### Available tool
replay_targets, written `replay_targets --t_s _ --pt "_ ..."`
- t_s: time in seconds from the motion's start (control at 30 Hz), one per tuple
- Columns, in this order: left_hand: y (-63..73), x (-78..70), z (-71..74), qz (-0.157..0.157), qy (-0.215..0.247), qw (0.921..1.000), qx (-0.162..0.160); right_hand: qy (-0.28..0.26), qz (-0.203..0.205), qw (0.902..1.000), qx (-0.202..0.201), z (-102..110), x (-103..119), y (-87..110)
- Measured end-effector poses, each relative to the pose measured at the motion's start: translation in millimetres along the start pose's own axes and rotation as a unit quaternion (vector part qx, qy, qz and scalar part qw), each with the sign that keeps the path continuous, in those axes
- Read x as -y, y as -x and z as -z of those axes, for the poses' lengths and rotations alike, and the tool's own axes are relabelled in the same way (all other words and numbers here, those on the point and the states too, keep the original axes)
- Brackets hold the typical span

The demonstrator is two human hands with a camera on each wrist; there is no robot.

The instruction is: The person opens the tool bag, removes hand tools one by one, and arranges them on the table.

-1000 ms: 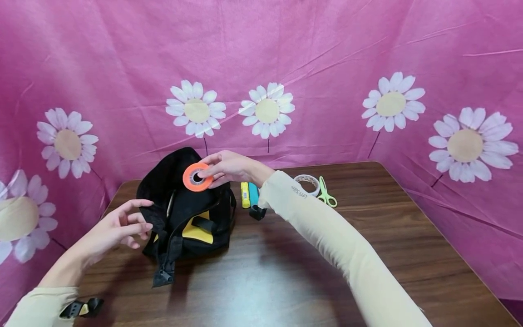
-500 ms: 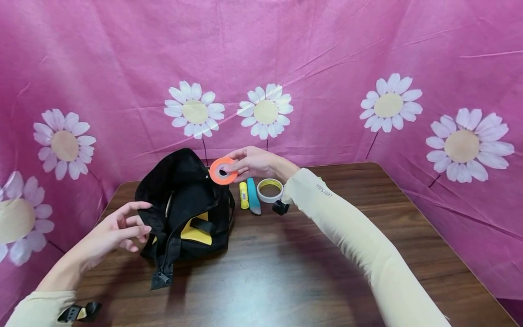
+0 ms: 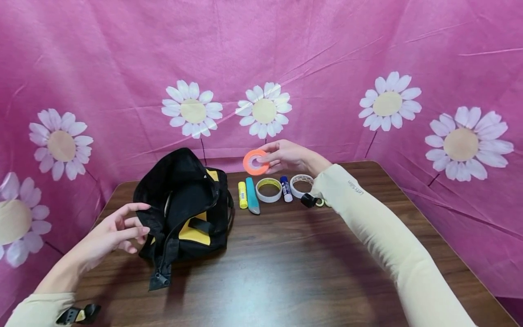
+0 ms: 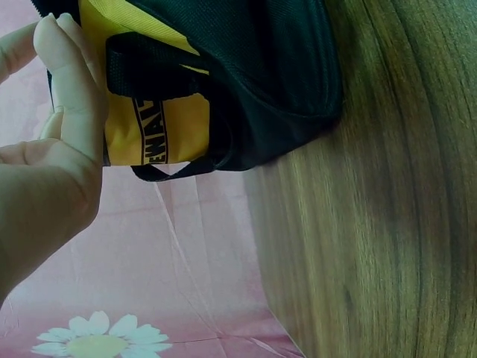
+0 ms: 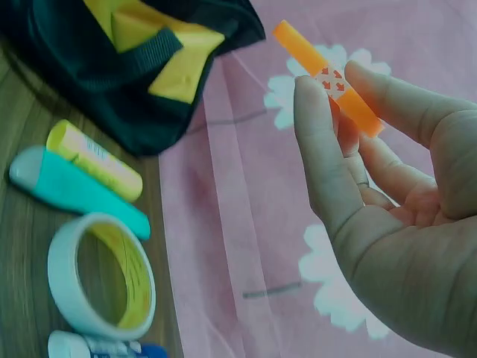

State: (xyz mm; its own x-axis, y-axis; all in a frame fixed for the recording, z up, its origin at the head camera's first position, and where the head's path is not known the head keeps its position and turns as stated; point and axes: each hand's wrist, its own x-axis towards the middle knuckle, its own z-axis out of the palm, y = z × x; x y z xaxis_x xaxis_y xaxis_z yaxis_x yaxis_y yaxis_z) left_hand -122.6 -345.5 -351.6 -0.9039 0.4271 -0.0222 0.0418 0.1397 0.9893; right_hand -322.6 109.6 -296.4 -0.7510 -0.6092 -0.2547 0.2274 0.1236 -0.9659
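Note:
My right hand (image 3: 286, 155) pinches a roll of orange tape (image 3: 250, 163) by its edge, held up over the row of stationery. In the right wrist view the orange tape roll (image 5: 302, 48) appears edge-on between thumb and fingers, with small red arrows on it. At the left stands a black-and-yellow tool bag (image 3: 200, 231), unzipped, its dark mouth facing up. My left hand (image 3: 116, 231) holds the near-left edge of that mouth, index finger and thumb at the fabric. The left wrist view shows the bag's yellow panel (image 4: 186, 130) with partly hidden lettering.
Right of the bag, a yellow stick tube (image 3: 243, 195), teal cutter (image 3: 252, 195), tape roll with yellow inside (image 3: 268, 198), blue glue stick (image 3: 286, 190) and white tape roll (image 3: 301, 177) line the table (image 3: 261, 272). Behind hangs a pink daisy-print curtain (image 3: 318, 59).
My right hand has carried the orange tape roll rightward, from over the bag's mouth to above the stationery row. The left hand stays at the bag's edge.

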Motion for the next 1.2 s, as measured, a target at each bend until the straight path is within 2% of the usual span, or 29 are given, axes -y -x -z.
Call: replay_targets --t_s 0.17,0.43,0.7,1.0,1.2 --pt "-0.2 0.5 0.2 -0.004 0.005 1.0000 0.006 0.003 0.004 0.9999 -0.014 23 -6 15.3" --pt "-0.3 -0.8 -0.3 0.005 -0.004 1.0000 -0.004 0.004 0.003 0.9993 -0.037 64 -25 44.5" --pt "3.0 -2.5 4.5 -0.006 -0.009 0.9999 0.004 -0.007 0.006 0.9969 -0.078 104 -43 73.2" --pt "2.2 -3.4 2.9 0.000 -0.009 1.0000 -0.004 -0.044 0.029 0.9916 -0.118 148 -77 106.0" --pt "2.6 -3.3 2.3 0.001 -0.002 1.0000 -0.004 -0.098 0.028 0.9840 -0.146 170 -109 119.1"
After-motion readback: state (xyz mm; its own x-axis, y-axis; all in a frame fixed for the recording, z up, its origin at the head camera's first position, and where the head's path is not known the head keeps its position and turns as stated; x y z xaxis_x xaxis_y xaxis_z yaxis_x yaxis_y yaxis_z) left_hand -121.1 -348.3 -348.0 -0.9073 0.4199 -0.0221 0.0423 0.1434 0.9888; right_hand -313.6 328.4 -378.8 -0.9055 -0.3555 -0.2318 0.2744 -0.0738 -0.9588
